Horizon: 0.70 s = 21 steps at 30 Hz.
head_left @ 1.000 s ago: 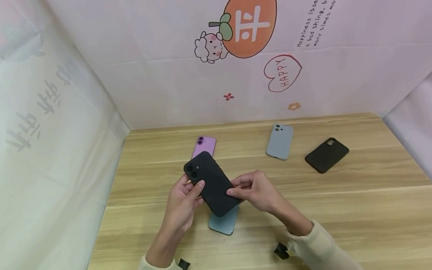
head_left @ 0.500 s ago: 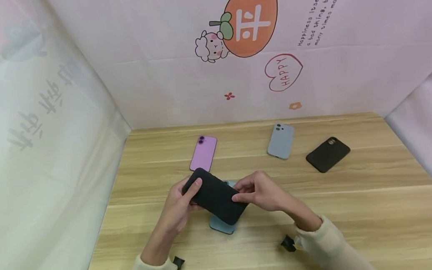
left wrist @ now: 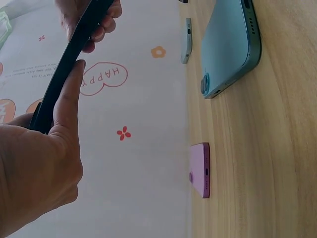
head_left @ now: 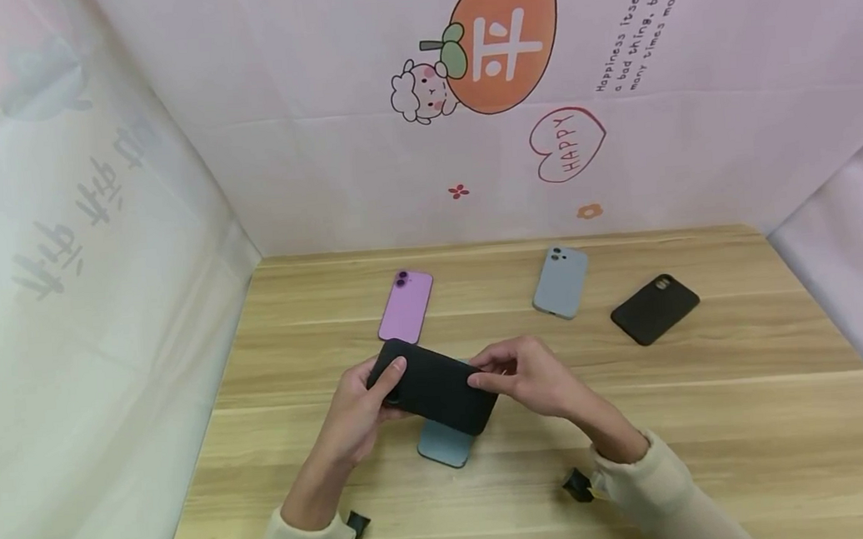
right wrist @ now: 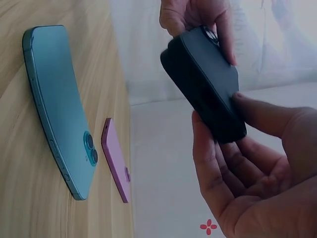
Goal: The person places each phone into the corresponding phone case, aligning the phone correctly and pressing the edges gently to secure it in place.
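Head view: matte black phone case (head_left: 435,386), slim, held flat-side up.

My head camera looks forward and down across the whole counter (head_left: 712,417) from above. Each wrist camera sits low and close, near counter level, looking sideways along the wood. All three share the teal phone (head_left: 444,446) and the purple phone (head_left: 406,306).

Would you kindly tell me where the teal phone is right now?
In the head view, the teal phone lies flat on the wooden table, partly hidden beneath the black phone case held above it.
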Motion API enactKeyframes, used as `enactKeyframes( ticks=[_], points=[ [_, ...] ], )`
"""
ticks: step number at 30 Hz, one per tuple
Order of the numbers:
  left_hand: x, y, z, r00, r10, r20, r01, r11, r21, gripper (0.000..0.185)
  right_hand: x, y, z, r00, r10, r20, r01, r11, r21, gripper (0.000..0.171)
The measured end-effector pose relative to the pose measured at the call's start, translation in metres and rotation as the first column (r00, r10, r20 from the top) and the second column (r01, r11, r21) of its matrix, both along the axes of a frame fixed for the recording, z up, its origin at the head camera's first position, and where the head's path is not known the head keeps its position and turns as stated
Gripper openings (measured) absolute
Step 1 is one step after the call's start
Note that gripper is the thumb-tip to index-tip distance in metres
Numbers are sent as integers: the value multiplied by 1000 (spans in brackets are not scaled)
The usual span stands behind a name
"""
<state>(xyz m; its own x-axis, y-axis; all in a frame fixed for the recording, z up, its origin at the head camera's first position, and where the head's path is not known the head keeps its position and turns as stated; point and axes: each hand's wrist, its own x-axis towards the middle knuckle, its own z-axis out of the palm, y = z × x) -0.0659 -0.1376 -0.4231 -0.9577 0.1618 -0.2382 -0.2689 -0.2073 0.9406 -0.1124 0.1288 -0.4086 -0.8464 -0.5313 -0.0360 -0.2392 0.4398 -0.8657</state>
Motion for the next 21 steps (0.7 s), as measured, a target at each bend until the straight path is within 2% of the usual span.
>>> enactKeyframes(
  ticks=[7,11,21],
  points=[
    [0,0,-1,1000,-29,-5,29,1000,1,38,0,-1,2,991,-135,17,136,990,-40,14],
    [0,1,-1,999,-35,-7,36,999,6,39,0,-3,3,980,-191,56,196,977,-89,15],
    [1,8,-2,999,33,5,-33,998,57,33,-1,1,2,964,-232,128,248,960,-130,20]
  ],
)
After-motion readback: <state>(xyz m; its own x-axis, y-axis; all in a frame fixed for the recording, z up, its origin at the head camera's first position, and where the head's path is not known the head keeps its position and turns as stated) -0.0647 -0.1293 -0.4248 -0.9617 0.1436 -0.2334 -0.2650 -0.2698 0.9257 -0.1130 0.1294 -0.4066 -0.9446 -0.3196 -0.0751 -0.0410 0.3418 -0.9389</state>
